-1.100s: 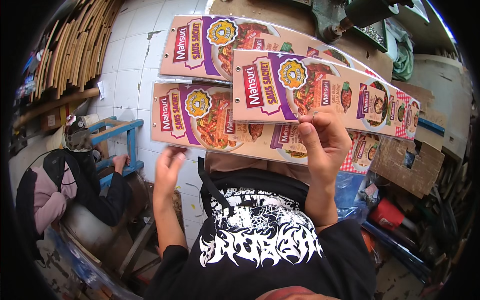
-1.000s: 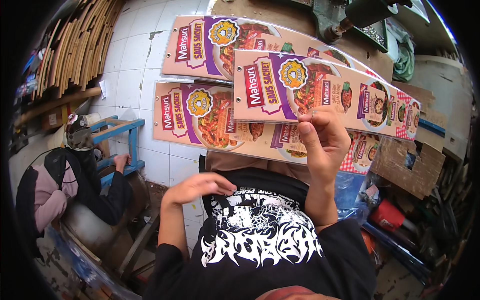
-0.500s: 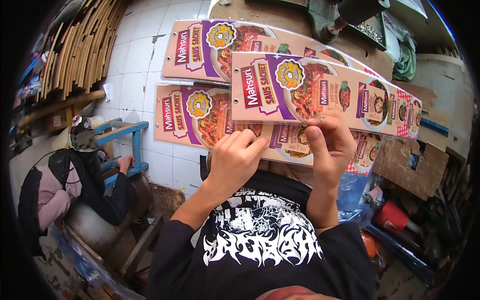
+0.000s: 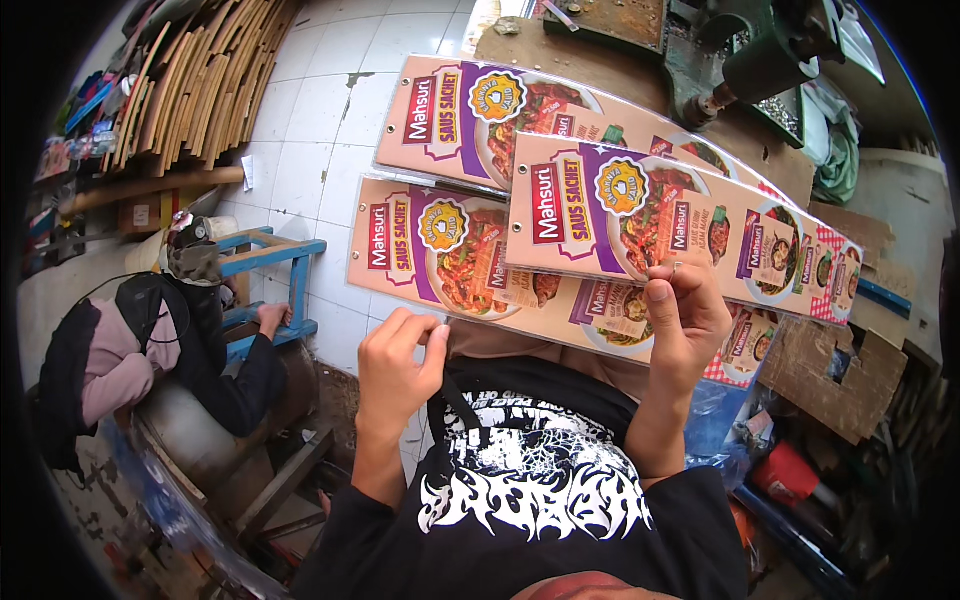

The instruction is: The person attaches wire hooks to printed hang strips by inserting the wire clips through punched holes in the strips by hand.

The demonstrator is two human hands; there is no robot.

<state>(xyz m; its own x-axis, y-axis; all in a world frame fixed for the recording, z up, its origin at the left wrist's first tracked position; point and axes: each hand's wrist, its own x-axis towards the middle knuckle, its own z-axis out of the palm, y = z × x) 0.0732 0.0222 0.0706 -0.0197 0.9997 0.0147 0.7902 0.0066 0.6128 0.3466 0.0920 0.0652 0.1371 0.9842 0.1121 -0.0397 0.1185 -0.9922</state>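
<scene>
My right hand point(image 4: 690, 325) pinches the lower edge of a long laminated printed card point(image 4: 590, 235), peach and purple with food pictures. This card lies tilted over two similar ones: a far card point(image 4: 440, 135) and a near card point(image 4: 400, 265) across my lap. Small metal eyelets show at the cards' left ends. Just below the near card's lower left edge, my left hand point(image 4: 400, 360) is closed, its fingers curled and the thumb against them. Whatever it holds, if anything, is too small to make out.
Beyond the cards stands a dark green press point(image 4: 755, 75) on a brown worktable point(image 4: 560, 50), with a tray of small metal pieces point(image 4: 785, 110). At left, another person's hand point(image 4: 273, 318) rests by a blue wooden stool point(image 4: 300, 290). Wooden strips point(image 4: 200, 90) are stacked behind.
My left hand has moved left and down, off the cards. My right hand keeps its pinch on the top card. The whole view has shifted slightly.
</scene>
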